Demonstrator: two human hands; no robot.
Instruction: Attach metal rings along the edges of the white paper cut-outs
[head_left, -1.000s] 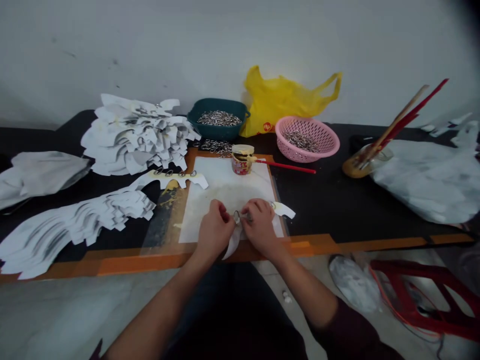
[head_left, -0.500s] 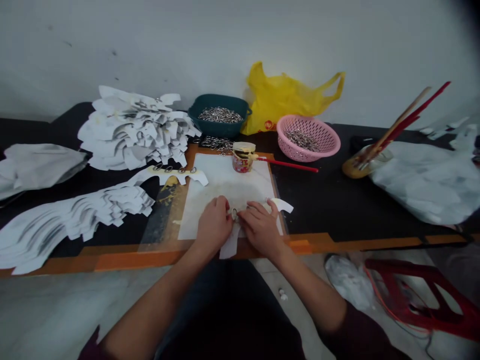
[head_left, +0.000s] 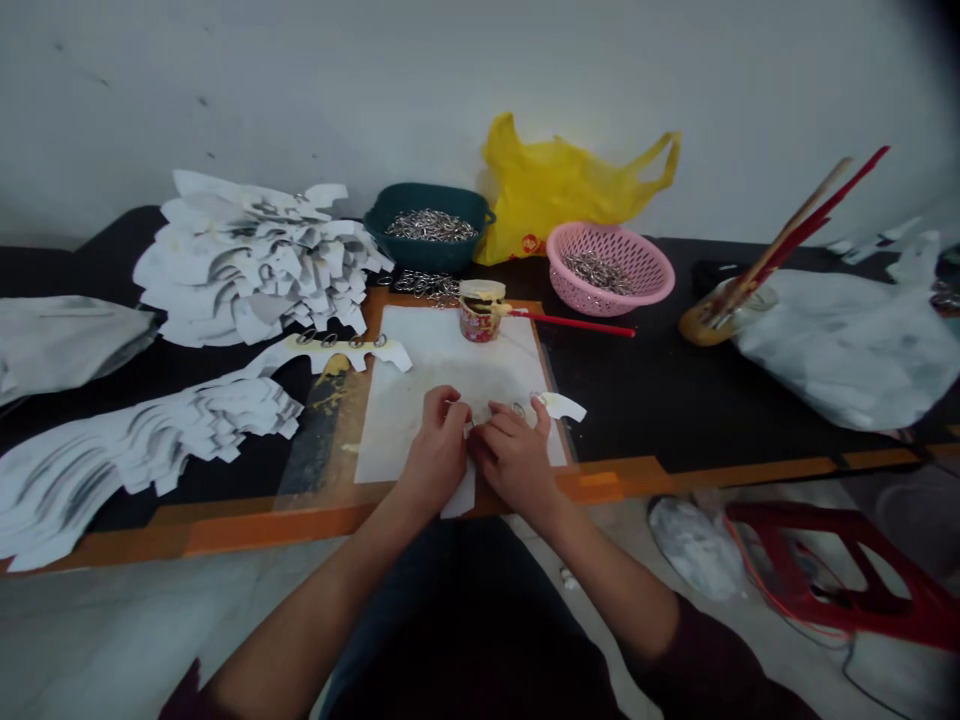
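A white curved cut-out strip (head_left: 564, 406) lies across a white sheet (head_left: 397, 420) at the table's front edge, its other end hanging towards me. My left hand (head_left: 441, 445) pinches the strip's middle with thumb and forefinger. From the other side, my right hand (head_left: 517, 452) grips the same part, its fingers bent and close to the left fingertips. One metal ring (head_left: 517, 409) shows just behind the right fingers; what sits between the fingertips is mostly hidden. Beyond the hands stands a small tub (head_left: 480, 315) with yellowish glue-like paste, a red-handled brush (head_left: 574, 322) resting across it.
Loose metal rings (head_left: 427, 285) lie behind the sheet. A green basket (head_left: 390, 245) and a pink basket (head_left: 649, 285) hold more metal pieces. White cut-out stacks (head_left: 247, 270) fill the left. A brush jar (head_left: 705, 325) and plastic bag (head_left: 840, 350) stand right.
The ring that stood upright between my fingertips is now covered by them, and another ring shows behind my right fingers. Both hands have drawn closer together. The view has shifted slightly.
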